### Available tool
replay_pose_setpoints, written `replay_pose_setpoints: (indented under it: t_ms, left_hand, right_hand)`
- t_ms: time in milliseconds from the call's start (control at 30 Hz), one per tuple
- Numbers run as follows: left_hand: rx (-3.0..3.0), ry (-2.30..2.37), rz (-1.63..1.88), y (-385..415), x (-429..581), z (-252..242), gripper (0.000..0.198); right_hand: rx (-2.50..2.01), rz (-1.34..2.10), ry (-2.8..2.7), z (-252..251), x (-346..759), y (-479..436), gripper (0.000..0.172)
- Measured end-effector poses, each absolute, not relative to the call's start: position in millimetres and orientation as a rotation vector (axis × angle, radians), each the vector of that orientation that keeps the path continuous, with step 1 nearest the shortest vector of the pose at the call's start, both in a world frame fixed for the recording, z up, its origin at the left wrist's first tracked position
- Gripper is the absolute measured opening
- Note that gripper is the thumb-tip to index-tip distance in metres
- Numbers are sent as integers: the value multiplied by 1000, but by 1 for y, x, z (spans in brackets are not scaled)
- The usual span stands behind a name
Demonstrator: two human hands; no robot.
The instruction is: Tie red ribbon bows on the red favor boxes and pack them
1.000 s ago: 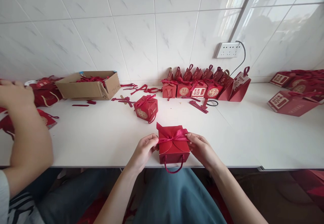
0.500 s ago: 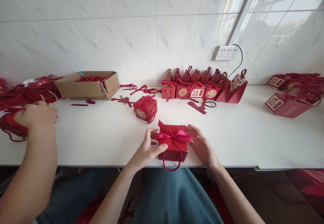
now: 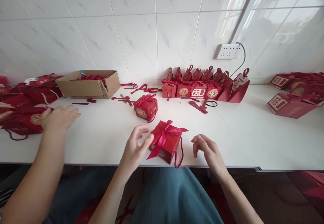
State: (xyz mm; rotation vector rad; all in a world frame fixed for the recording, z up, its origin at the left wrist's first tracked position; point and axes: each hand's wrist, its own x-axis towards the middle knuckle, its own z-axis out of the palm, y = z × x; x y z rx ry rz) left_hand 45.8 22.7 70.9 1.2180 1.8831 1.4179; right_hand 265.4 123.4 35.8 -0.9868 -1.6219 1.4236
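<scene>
A red gift box (image 3: 170,142) with a pink ribbon bow on top and a twisted cord handle sits turned at an angle near the table's front edge. My left hand (image 3: 136,144) is at its left side, thumb and fingers apart, the thumb at or very near the box. To the right of the box, separated from it by a gap, my right hand (image 3: 206,148) hangs over the table with its fingers loosely curled and nothing visible in them. Just behind stands a smaller red box (image 3: 146,107) with a gold round pattern and a bow.
Several red boxes (image 3: 198,90) line the wall. Ribbon strips (image 3: 145,89) lie beside a cardboard box (image 3: 87,88) of red ribbons. More boxes (image 3: 291,105) stand at right. At left, a co-worker's hand (image 3: 59,117) reaches over a red box (image 3: 24,124). A socket strip (image 3: 227,51) is on the wall.
The gift box has turned, its cord handle swinging from the front toward the right. My right hand has come away from it to the right. The co-worker's hand has moved right.
</scene>
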Motion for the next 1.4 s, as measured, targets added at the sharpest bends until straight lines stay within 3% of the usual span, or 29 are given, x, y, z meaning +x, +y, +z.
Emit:
replay_pose_setpoints:
  t_ms: [100, 267, 433, 567, 700, 833, 1000, 1400]
  left_hand:
    - [1268, 1776, 1280, 24, 49, 69, 48]
    - [1392, 1588, 1232, 45, 39, 59, 43]
    - [1172, 1813, 1385, 50, 38, 54, 34]
    - [1116, 1895, 1309, 39, 39, 60, 34]
    - [1069, 1755, 1372, 34, 39, 71, 30]
    - [1121, 1731, 1376, 25, 43, 82, 29]
    - [1226, 1869, 1178, 4, 55, 91, 38]
    - [1265, 1793, 958, -30, 62, 82, 41]
  right_hand:
    - [-971, 1318, -1799, 37, 253, 120, 43]
    - [-987, 975, -1889, 38, 241, 112, 56]
    - [-1029, 1103, -2004, 46, 252, 102, 46]
    - [-1033, 821, -1949, 47, 258, 102, 40]
    - [-738, 548, -2095, 56, 244, 105, 56]
    - [-578, 570, -2323, 66, 223, 106, 66]
    - [-542, 608, -2372, 60, 213, 109, 51]
    - [-529, 691, -2357, 56, 216, 112, 53]
